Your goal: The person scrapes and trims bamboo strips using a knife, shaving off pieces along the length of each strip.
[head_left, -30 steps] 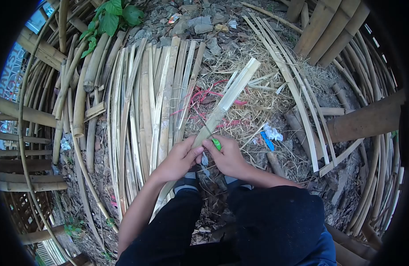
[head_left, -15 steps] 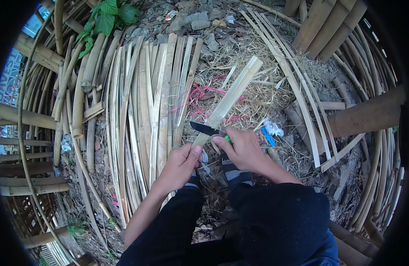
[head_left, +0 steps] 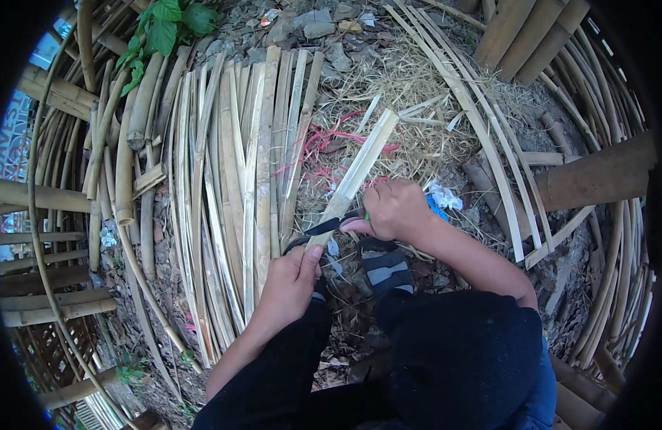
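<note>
A pale split bamboo strip slants up and to the right in front of me. My left hand is closed round its lower end, thumb on top. My right hand grips a knife, whose dark blade lies across the strip just above my left thumb. Most of the knife's green handle is hidden inside my right fist. Left of my hands, many long bamboo strips lie side by side on the ground.
Shavings and pink string lie beyond my hands. Long thin strips rest at the right. A thick bamboo pole juts in from the right. Bamboo poles stand at the left; white litter is near my right hand.
The blade has come onto the strip, now low near my left thumb. My right hand has moved right and up, its forearm stretched out more. My left hand and the strip have shifted down and left.
</note>
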Tool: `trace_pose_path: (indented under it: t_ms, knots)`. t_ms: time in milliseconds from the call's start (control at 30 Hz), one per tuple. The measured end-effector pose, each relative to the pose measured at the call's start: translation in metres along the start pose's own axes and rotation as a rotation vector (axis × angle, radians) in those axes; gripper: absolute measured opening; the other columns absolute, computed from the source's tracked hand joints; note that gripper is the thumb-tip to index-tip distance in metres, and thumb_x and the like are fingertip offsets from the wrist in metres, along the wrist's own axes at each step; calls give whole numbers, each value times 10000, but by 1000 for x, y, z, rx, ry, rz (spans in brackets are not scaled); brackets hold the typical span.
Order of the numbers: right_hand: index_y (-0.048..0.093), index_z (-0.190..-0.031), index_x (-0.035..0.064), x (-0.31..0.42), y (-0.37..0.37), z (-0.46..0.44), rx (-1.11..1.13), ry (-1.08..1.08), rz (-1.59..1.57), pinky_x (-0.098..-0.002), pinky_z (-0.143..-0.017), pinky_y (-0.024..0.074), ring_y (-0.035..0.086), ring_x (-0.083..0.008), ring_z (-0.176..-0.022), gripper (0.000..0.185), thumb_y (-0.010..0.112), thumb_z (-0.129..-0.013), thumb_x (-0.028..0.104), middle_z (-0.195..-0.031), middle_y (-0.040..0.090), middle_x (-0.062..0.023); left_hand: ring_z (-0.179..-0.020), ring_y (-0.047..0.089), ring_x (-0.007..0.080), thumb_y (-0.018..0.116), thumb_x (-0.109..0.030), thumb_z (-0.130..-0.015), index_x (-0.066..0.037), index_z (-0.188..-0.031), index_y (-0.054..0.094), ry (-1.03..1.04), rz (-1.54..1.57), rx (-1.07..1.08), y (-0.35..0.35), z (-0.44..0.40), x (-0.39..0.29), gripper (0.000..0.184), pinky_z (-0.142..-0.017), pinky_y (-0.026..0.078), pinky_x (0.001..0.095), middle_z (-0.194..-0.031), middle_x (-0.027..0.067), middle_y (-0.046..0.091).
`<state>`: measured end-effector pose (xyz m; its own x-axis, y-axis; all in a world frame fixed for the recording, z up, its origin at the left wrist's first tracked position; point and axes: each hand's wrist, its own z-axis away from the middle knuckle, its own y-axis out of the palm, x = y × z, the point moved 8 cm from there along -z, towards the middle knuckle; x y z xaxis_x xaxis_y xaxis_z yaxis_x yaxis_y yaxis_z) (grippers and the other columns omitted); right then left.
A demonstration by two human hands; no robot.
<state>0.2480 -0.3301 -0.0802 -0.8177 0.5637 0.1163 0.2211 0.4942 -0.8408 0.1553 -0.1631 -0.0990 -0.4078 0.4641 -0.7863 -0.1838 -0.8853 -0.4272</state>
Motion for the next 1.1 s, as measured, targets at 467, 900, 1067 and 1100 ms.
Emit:
trace_pose_path:
  t_ms: [467, 900, 1067, 1100]
  knots:
    - [615, -692, 40, 2, 1, 5, -45, 40, 79, -359, -441, 495, 615, -232, -468, 679, 664, -783, 712, -530, 568, -74, -583, 528, 124, 509, -366, -1064, 8, -769, 609, -95, 136, 15, -4, 12, 15, 487, -575, 442, 300, -618, 36, 550]
    - [550, -849, -3, -30, -17, 12, 157, 551, -459, -474, -553, 451, 591, -372, -555, 403, 548, -1007, 368, -619, 578, -173, -505, 427, 82, 515, -366, -1062, -18, -737, 601, -179, 101, -44, -10, 17, 48, 484, -493, 339, 263, -573, -5, 492]
    - [538, -826, 27, 41, 32, 24, 123, 329, -585, -459, -518, 486, 635, -366, -565, 369, 582, -985, 356, -637, 609, -154, -526, 431, 84, 514, -352, -1065, -10, -754, 595, -169, 142, -102, -12, 16, 43, 469, -509, 344, 263, -588, 3, 498]
    - [537, -817, 29, 45, 36, 23, 105, 320, -570, -459, -507, 488, 638, -367, -557, 380, 580, -986, 366, -637, 615, -158, -532, 431, 85, 515, -346, -1065, -7, -762, 595, -158, 163, -112, -11, 16, 41, 462, -513, 346, 263, -592, 4, 498]
